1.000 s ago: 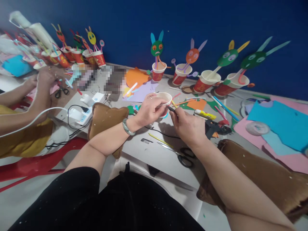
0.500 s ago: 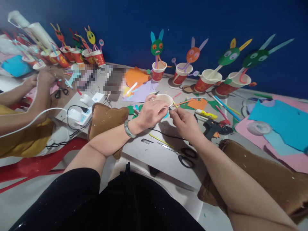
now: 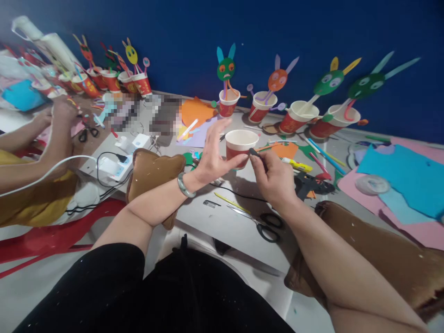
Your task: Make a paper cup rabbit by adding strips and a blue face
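A red paper cup point(image 3: 242, 138) with a white rim stands between my hands. My left hand point(image 3: 212, 159) is on its left side, fingers spread and raised, with the thumb across the front of the cup. On the right, the fingers of my right hand point(image 3: 272, 178) pinch a small black object point(image 3: 254, 151) at the cup's right side; most of it is hidden by the fingers. Black-handled scissors point(image 3: 268, 226), a yellow strip point(image 3: 231, 202) and a small metal clip point(image 3: 211, 203) lie on the table in front of the cup.
Four cups with paper bug figures point(image 3: 227, 104) line the blue wall. To the right are a black glue gun point(image 3: 308, 185), a glue stick point(image 3: 297, 164), a tape roll point(image 3: 373, 184) and blue paper point(image 3: 402, 175). Another person's arms point(image 3: 58, 134) and a power strip point(image 3: 123, 166) are left.
My left hand has opened and its fingers have lifted off the cup's rim, so more of the cup shows. My right hand has shifted slightly right, with the black object now more visible.
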Demonstrator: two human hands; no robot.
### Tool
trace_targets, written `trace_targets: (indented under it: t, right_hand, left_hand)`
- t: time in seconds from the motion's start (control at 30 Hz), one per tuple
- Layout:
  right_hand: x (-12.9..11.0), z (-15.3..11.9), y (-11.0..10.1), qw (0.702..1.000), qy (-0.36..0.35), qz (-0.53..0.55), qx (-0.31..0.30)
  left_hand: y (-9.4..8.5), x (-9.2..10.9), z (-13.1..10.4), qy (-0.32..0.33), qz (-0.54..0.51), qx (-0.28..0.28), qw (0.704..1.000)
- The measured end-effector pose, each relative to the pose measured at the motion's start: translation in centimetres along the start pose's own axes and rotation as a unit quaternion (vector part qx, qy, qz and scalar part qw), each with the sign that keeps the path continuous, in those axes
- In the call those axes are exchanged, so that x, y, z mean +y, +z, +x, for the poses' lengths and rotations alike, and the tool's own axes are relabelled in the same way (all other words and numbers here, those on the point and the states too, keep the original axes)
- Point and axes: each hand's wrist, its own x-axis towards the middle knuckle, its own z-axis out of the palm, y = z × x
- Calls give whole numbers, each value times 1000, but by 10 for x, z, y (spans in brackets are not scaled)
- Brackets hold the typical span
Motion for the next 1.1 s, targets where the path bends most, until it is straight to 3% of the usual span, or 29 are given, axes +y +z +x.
trace_targets:
  t: [0.1,0.23,0.33,0.43,0.6,0.7,0.87,1.1]
  right_hand:
    - [-3,1,-3,995,-11,95,26]
    - [-8,1,-2,969,12,246,-14]
    - [-9,3,-1,936,47,343,-62]
    - [-8,6,-5,923,66,368,-90]
    - [-4,7,-12,982,-2,184,-34]
    - [1,4,-10,999,-43,22,6]
    - [0,-2,-8,973,-85,-211,31]
    - [-9,-3,-15,937,-149,-314,29]
  left_hand:
    - [1,-2,4,-115,-158,-29,980]
    - [-4,16,9,-276,-328,-127,895]
    - [-10,31,12,-320,-371,-158,857]
    - [-13,37,14,-332,-382,-157,848]
    - [-12,35,14,-341,-353,-124,863]
    - [-10,34,14,-342,-345,-113,866]
    - [-10,36,13,-345,-322,-102,876]
    - [-8,34,14,-356,-326,-99,870]
